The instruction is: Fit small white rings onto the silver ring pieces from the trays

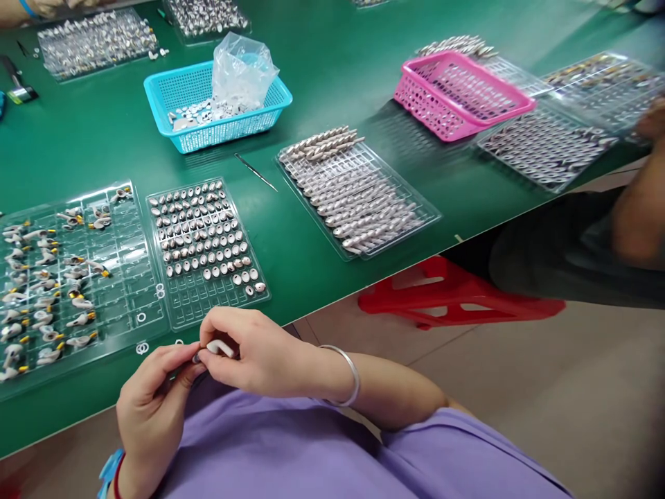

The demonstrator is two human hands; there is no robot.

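Just past the table's near edge, both hands meet at the fingertips over my lap. My right hand (pixel 254 350) pinches a white earbud housing (pixel 221 348) with a curved stem. Facing it, my left hand (pixel 156 398) is closed at thumb and forefinger on a small part, mostly hidden. A clear tray (pixel 194 298) of small white oval shells (pixel 202 242) lies just beyond the hands. Left of it, a larger clear tray (pixel 125 270) holds earbud pieces with yellow bits (pixel 80 319). Several small white rings (pixel 142 348) lie around that tray's near right corner.
A blue basket (pixel 156 104) holds white parts and a plastic bag (pixel 242 73). Tweezers (pixel 255 172) lie before it. Rightward are a tray of stem-like parts (pixel 364 201), a pink basket (pixel 441 118), and another person's arm (pixel 644 201). A red stool (pixel 451 294) stands below.
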